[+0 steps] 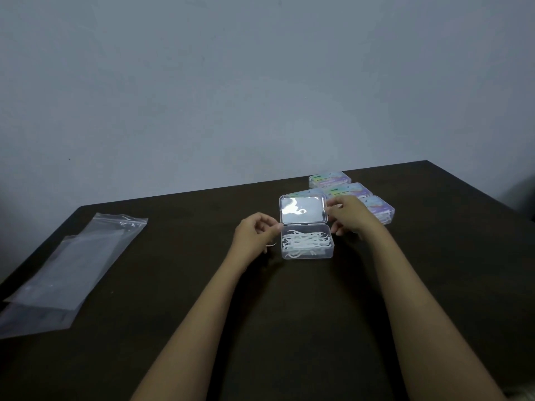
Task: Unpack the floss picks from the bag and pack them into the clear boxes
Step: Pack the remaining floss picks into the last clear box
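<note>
- Head view, the only one here: dark table (pixel 289 328) pushed up against a plain wall (pixel 231 82), with its far edge running uphill to the right.
- Loads of bare tabletop in the middle and near side, around and between both forearms. The near left and far right are where stuff sits.
- Bag (pixel 72 270) lies flat way over on the left, well apart from everything else and close to the table's left edge. It looks see-through and flattened; can't make out anything inside.
- Open box (pixel 307 241) sits mid-table, with its lid (pixel 303 209) standing up at the back and catching glare.
- Picks (pixel 305 241) are a white tangle inside the box, filling most of it.
- Left hand (pixel 256 234) is right at the box's left side, fingers curled in with the tips by the lid's lower left corner. There's a small white curved bit poking out under the hand, probably a pick, but I can't tell for sure what it's pinching, if anything.
- Right hand (pixel 351 217) is at the lid's right edge, fingers touching it, looks like a light hold on the lid rather than a fist.
- So the picks lie between the two hands, a bit nearer than the fingertips.
- Closed boxes (pixel 330 179) with colourful labels are lined up behind the right hand toward the far right, one tucked just behind the lid.
</note>
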Available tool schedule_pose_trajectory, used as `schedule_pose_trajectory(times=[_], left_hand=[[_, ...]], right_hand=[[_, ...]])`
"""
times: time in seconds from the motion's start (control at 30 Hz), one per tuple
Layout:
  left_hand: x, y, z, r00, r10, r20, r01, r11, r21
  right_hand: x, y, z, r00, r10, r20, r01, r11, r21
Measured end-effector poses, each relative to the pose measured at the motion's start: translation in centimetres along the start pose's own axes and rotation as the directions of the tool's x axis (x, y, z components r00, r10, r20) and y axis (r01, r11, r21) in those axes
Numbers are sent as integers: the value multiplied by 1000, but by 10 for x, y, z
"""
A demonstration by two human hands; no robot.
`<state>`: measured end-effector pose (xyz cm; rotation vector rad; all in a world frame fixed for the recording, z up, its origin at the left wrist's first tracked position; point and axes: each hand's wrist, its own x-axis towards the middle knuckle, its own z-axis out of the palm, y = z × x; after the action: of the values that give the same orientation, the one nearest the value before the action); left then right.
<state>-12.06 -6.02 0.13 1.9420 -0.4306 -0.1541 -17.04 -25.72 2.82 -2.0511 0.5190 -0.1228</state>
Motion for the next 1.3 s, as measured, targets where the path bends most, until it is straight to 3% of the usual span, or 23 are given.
schedule_pose_trajectory(times=[0.1,0.3,0.4,0.6,0.8,1.0,1.07,1.17,1.23,1.3], left_hand=[[4,-1,-12,994,76,-76,-60,978,200],[7,-2,-35,989,-53,139,-29,847,531],[9,-3,-35,981,-98,166,-36,751,660],[17,2,-30,973,-206,104,45,611,790],[18,10,-27,927,-369,63,123,459,880],[11,13,-28,931,-364,41,142,462,875],[11,12,-29,959,-284,14,153,556,817],[4,13,-25,992,129,-6,-88,706,703],[-2,17,-17,944,323,67,-274,653,706],[-3,17,-6,916,371,154,-357,576,735]], right_hand=[[0,0,0,1000,9,30,-8,999,-38],[1,3,5,1000,-1,29,4,996,-87],[2,4,7,1000,1,28,2,993,-114],[0,6,9,999,-5,36,7,997,-72],[1,9,12,997,16,80,-24,994,104],[1,10,19,994,-3,111,-21,976,215],[1,10,21,994,-10,107,-16,971,240],[1,10,25,993,-25,119,-8,963,269],[0,10,28,989,-38,143,-6,955,297],[-1,9,29,986,-54,157,-1,943,331]])
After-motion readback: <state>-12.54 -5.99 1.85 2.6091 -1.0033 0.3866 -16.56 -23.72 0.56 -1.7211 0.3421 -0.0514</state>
